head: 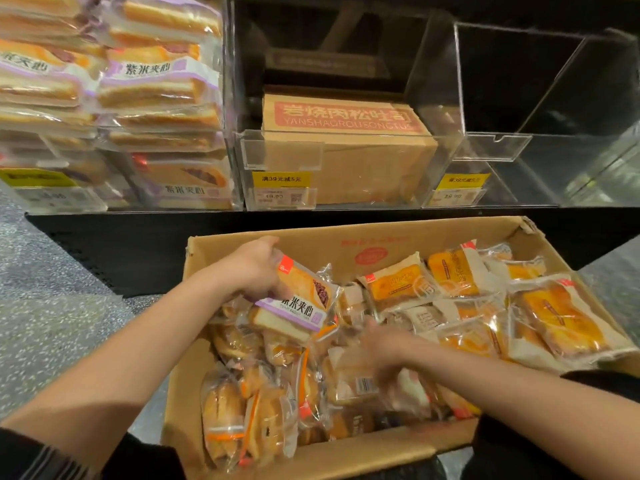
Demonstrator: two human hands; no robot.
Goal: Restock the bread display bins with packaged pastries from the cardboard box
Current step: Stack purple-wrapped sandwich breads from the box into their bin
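At the far left of the shelf, a clear bin [114, 98] stood stacked nearly full with purple-labelled sandwich breads [156, 88], the same label as the packet in play. Below it and toward the centre, the person's left hand [254, 268] reached over the 11 o'clock corner of the open cardboard box [346, 455], its fingers [268, 289] curled round the top edge of a purple-labelled pastry packet [299, 301]. The packet hung raised above the heap, its long axis slanting from 11 o'clock down to 5 o'clock, its printed face turned to the camera. From that hand, the matching bin lay at about 11 o'clock, up and away, and the left arm was plainly the nearer of the two to it.

At the shelf's centre, a second bin [311, 188] held a closed brown carton [346, 140] rather than loose goods. To the right of centre in the box, the right hand [377, 355] was blurred among the wrappers, low in the pile; whether its fingers had closed on anything could not be told. Orange-labelled packets [457, 275] filled the box's 2 o'clock side. At the far right, a third bin [519, 147] showed nothing inside it.
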